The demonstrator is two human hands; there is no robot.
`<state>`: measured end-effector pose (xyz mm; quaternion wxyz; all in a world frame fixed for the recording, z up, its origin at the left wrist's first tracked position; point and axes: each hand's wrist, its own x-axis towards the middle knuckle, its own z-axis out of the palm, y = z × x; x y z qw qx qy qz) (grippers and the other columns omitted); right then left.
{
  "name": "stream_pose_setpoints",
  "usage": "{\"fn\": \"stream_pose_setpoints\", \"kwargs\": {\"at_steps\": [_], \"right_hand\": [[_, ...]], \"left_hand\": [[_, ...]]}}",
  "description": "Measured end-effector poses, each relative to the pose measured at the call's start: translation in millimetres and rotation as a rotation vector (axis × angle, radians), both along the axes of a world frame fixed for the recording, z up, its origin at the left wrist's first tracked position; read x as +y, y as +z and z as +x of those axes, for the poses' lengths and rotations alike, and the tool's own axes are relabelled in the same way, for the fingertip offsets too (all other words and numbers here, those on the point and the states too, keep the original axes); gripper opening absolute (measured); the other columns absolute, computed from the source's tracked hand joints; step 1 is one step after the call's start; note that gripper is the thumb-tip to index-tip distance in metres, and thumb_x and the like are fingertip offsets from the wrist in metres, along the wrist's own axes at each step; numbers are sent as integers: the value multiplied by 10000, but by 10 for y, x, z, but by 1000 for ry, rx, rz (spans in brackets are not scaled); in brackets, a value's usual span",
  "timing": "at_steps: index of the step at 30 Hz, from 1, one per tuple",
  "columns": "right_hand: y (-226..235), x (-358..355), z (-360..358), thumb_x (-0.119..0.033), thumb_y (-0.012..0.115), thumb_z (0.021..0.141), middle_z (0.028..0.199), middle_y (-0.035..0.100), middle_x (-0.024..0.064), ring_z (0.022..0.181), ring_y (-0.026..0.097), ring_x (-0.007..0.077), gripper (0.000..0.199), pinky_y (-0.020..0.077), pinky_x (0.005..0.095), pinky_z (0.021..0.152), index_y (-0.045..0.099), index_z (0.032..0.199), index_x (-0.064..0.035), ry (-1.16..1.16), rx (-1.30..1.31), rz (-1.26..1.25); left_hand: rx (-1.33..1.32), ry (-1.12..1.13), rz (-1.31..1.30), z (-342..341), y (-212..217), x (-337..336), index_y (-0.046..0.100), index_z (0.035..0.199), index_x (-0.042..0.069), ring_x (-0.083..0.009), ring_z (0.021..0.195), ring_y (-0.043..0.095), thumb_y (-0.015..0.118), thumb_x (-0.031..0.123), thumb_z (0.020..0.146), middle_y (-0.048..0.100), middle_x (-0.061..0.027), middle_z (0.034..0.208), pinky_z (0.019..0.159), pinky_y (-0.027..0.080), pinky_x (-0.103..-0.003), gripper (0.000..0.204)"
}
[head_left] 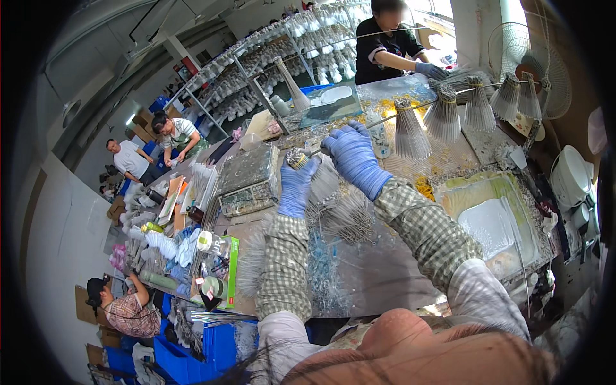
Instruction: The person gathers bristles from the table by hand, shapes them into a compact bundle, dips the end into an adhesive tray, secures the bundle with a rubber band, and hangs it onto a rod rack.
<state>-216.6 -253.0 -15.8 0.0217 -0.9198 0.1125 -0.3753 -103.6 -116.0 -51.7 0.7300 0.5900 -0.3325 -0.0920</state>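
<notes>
My left hand (pixel 296 187), in a blue glove, is closed around a bundle of thin grey rods (pixel 326 182). The bundle's bound top (pixel 296 158), with a yellowish band, shows above my fingers. My right hand (pixel 354 159), also gloved in blue, is closed round a long thin metal rod (pixel 387 118). This rod runs from near the held bundle toward the upper right. Several similar bundles (pixel 412 135) hang from it beyond my right hand, tied at the top and flaring downward. Loose thin rods (pixel 348 217) lie on the worktable (pixel 410 256) below my hands.
A grey, paint-crusted block (pixel 249 173) lies left of my hands. To the right sits a shallow tray (pixel 494 224) of whitish liquid. A co-worker (pixel 388 45) handles rods across the table. A green box (pixel 232 273), blue bins (pixel 186 356) and a fan (pixel 529 70) stand around.
</notes>
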Motion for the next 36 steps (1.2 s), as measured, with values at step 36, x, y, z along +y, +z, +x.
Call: {"fn": "stream_pose_setpoints", "kwargs": {"at_steps": [36], "right_hand": [[-2142, 571, -2081, -137, 654, 905, 1025, 697, 155, 986, 650, 380, 201, 516, 475, 897, 688, 1099, -98, 317, 0, 743]], "left_hand": [[-277, 184, 217, -486, 43, -1158, 419, 1385, 72, -187, 1042, 598, 850, 140, 777, 598, -93, 1194, 934, 520, -331, 748]]}}
